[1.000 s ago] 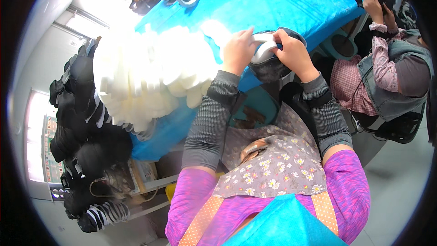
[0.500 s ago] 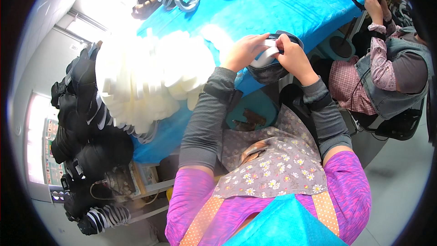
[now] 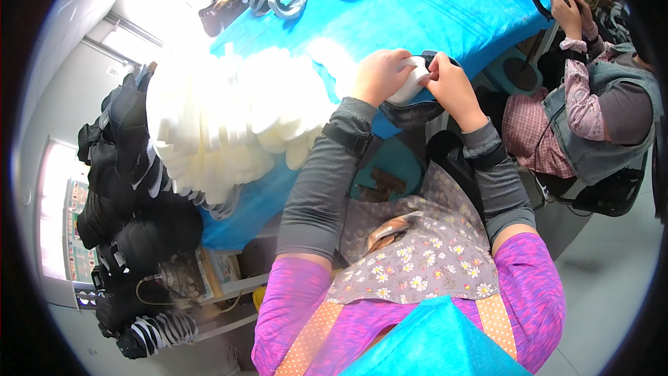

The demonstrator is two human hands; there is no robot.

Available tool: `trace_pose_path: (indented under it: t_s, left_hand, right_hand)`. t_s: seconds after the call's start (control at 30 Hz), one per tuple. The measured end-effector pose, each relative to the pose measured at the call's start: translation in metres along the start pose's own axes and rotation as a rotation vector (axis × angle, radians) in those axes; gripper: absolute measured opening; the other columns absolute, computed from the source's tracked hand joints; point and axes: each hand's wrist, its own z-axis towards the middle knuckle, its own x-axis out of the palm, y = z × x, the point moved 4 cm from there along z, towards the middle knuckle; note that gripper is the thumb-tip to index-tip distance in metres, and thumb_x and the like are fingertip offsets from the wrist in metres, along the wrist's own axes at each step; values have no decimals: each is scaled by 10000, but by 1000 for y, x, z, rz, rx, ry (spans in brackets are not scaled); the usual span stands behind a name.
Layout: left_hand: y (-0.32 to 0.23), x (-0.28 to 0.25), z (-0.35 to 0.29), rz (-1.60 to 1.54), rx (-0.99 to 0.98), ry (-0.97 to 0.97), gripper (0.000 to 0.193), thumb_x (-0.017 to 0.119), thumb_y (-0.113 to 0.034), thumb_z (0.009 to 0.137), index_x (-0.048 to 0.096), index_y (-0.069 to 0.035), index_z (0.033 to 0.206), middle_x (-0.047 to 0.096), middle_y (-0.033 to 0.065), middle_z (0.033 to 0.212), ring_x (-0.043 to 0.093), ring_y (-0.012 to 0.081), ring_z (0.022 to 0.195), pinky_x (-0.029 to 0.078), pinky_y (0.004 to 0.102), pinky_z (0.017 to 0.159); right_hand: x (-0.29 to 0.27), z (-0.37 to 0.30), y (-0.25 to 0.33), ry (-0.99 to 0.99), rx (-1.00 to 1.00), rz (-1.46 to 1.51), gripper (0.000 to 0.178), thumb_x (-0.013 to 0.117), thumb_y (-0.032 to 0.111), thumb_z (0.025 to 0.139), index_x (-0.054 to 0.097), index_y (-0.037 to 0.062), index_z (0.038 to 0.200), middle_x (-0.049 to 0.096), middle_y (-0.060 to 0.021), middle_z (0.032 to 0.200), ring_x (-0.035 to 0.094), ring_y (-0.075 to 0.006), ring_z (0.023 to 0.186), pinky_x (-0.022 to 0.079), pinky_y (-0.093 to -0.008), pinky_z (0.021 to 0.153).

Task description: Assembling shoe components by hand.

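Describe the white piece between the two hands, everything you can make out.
The white piece is a curved, smooth-looking band, bent within the opening of a dark cap-like item near the edge of the blue-covered table. It looks flexible, perhaps foam or plastic. The left hand holds its upper left part; the right hand pinches its right side. Fingers hide some of it, so its full outline cannot be told.

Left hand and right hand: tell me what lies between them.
In the head view, a curved white band lies between the left hand and the right hand, at the black cap.
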Motion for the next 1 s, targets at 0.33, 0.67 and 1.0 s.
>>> trace_pose_path:
  t_s: [0.33,0.67,1.0]
  left_hand:
    - [-4,-43,-16,-85,318,-360,459,765,-181,793,604,-88,1212,584,146,1263,597,319,1107,500,396,906]
    - [15,-23,-62,46,177,-9,367,764,-212,777,653,-128,1117,673,75,1048,668,298,847,541,360,742]
    - [38,-16,-56,-74,212,52,230,743,-139,783,686,-118,1005,658,50,947,622,235,696,508,333,660]
  right_hand:
    - [-3,7,5,29,-67,-72,211,696,206,803,599,99,957,692,-87,773,676,-289,734,497,-390,628]
    - [5,10,-1,-23,-145,-159,240,748,208,799,584,93,931,694,-52,819,696,-212,749,525,-318,650]
    - [1,18,-6,269,-134,96,290,749,197,804,624,108,1050,668,-54,764,633,-176,674,479,-302,616]
